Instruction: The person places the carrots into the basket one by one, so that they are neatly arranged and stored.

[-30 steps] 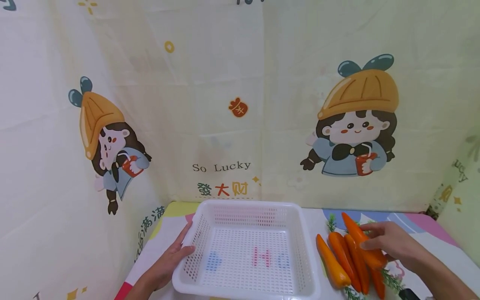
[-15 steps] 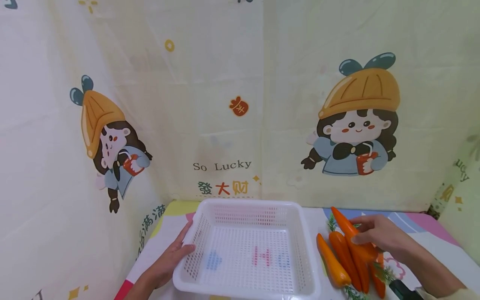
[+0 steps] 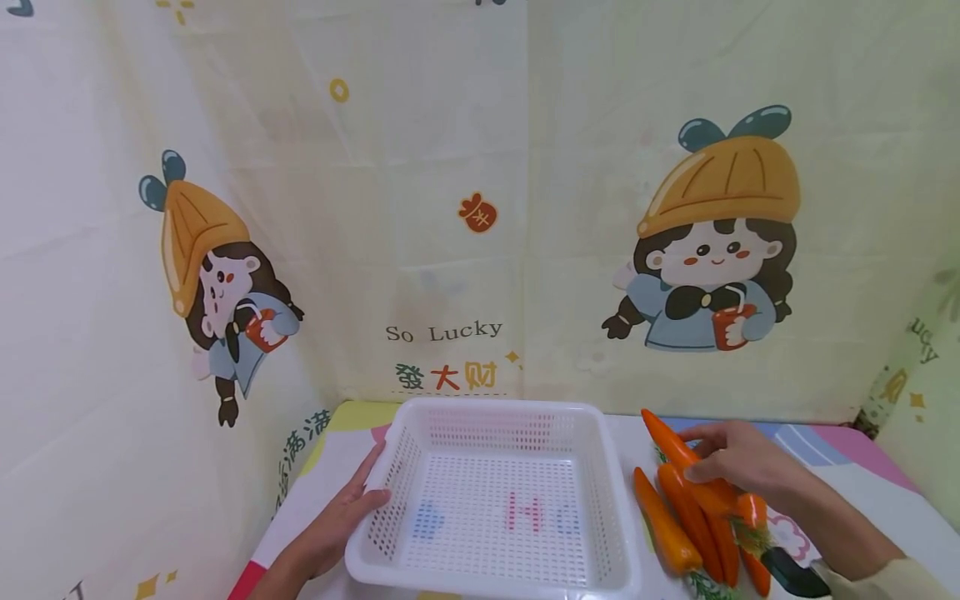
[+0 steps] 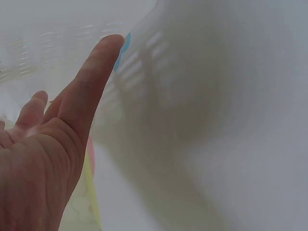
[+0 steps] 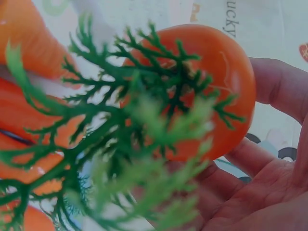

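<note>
My left hand (image 3: 341, 517) rests against the left side of a white plastic basket (image 3: 621, 508), fingers straight along its outer wall. In the left wrist view the thumb (image 4: 94, 72) extends along the slotted side. My right hand (image 3: 750, 467) holds an orange toy carrot (image 3: 667, 437) between thumb and fingers, its tip pointing up and left. Several other carrots (image 3: 660, 527) lie in a bunch just below it, right of the basket. The right wrist view shows the held carrot's rounded top end (image 5: 231, 62), partly hidden by green leaves (image 5: 144, 101).
A patterned cloth (image 3: 873, 500) covers the table. Behind it hangs a pale printed curtain (image 3: 570, 250), which also closes off both sides. The black wrist camera mount (image 3: 795, 575) hangs close beside the carrot leaves.
My right hand has moved left with the carrot, passing over the others towards the basket. The left hand and the basket have stayed in place.
</note>
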`<state>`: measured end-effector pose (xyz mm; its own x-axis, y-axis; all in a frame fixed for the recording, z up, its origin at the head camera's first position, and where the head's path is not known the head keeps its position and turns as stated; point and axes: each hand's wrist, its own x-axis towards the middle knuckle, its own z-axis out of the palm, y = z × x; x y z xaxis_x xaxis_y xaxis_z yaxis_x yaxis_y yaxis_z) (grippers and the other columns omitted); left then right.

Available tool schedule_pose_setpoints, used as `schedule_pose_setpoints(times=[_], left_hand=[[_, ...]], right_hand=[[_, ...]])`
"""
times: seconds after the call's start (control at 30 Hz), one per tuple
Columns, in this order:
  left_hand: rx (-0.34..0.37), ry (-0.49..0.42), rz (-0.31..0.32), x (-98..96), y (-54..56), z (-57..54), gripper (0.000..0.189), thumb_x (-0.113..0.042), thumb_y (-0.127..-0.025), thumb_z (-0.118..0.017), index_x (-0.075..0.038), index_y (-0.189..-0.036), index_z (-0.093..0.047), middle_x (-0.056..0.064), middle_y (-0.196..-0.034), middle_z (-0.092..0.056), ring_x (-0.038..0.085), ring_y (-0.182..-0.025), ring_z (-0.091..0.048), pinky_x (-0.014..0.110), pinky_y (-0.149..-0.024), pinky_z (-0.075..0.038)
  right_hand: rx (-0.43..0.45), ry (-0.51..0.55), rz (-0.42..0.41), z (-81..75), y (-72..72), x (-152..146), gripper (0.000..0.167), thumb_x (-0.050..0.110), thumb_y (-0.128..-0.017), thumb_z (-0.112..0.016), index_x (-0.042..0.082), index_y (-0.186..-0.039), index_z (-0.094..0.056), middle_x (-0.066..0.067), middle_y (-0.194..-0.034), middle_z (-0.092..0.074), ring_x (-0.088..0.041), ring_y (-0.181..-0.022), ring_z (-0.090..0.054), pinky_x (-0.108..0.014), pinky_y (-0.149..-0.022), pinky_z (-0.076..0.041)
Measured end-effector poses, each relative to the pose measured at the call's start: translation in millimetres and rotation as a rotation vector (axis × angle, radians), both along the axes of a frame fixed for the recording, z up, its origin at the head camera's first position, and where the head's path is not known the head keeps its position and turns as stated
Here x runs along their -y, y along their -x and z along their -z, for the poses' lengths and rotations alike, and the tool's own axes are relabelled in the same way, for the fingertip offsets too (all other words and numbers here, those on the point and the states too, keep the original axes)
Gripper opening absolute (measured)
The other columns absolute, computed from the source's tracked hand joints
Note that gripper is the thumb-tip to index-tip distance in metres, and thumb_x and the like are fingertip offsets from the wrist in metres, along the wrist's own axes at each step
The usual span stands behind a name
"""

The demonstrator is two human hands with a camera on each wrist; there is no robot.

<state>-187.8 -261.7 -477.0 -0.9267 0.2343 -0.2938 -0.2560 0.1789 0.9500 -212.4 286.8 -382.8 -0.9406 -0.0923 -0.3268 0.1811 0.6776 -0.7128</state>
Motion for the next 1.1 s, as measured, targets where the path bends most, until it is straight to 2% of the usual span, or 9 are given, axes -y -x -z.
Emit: schedule_pose_setpoints(times=[0.17,0.4,0.6,0.87,1.1], left_hand=[[0.004,0.006,-0.006,0.3,0.0,0.3,0.084,-0.034,-0.104,-0.059,-0.053,-0.164,-0.003,0.018,-0.175,-0.018,0.032,-0.135,-0.058,0.05,-0.103,-0.059],[0.002,0.004,-0.007,-0.2,-0.4,-0.3,0.085,-0.035,-0.104,-0.06,-0.052,-0.164,-0.003,0.018,-0.175,-0.017,0.034,-0.137,-0.057,0.05,-0.102,-0.059],[0.004,0.014,-0.023,-2.0,-1.3,-0.6,0.087,-0.034,-0.103,-0.061,-0.049,-0.165,-0.002,0.019,-0.175,-0.016,0.037,-0.137,-0.057,0.051,-0.1,-0.06],[0.009,0.016,-0.029,-2.7,-2.1,-1.0,0.085,-0.033,-0.103,-0.061,-0.052,-0.164,-0.004,0.019,-0.175,-0.016,0.037,-0.136,-0.058,0.051,-0.099,-0.06],[0.007,0.01,-0.023,-3.2,-3.2,-3.2,0.086,-0.032,-0.104,-0.06,-0.048,-0.165,-0.002,0.018,-0.176,-0.013,0.041,-0.14,-0.054,0.052,-0.101,-0.06]], right_hand=[[-0.028,-0.021,-0.021,-4.1,1.4,8.1,0.066,0.013,-0.084,-0.079,-0.002,-0.145,-0.057,-0.011,-0.113,-0.07,-0.019,-0.091,-0.064,-0.038,-0.079,-0.066],[-0.042,0.002,-0.032,-11.5,5.6,22.7,0.069,0.012,-0.082,-0.08,-0.001,-0.146,-0.057,-0.012,-0.114,-0.069,-0.02,-0.086,-0.066,-0.039,-0.075,-0.066],[-0.059,-0.01,-0.055,-15.9,8.2,36.1,0.069,0.011,-0.081,-0.08,0.001,-0.145,-0.059,-0.011,-0.112,-0.07,-0.02,-0.085,-0.067,-0.038,-0.076,-0.067],[-0.08,-0.023,-0.047,-17.1,13.8,53.0,0.067,0.008,-0.077,-0.082,0.003,-0.142,-0.063,-0.012,-0.113,-0.071,-0.021,-0.085,-0.067,-0.038,-0.075,-0.067],[-0.108,-0.007,-0.06,-16.9,16.1,65.9,0.064,0.006,-0.077,-0.081,0.004,-0.139,-0.065,-0.012,-0.11,-0.071,-0.022,-0.082,-0.067,-0.036,-0.072,-0.066]])
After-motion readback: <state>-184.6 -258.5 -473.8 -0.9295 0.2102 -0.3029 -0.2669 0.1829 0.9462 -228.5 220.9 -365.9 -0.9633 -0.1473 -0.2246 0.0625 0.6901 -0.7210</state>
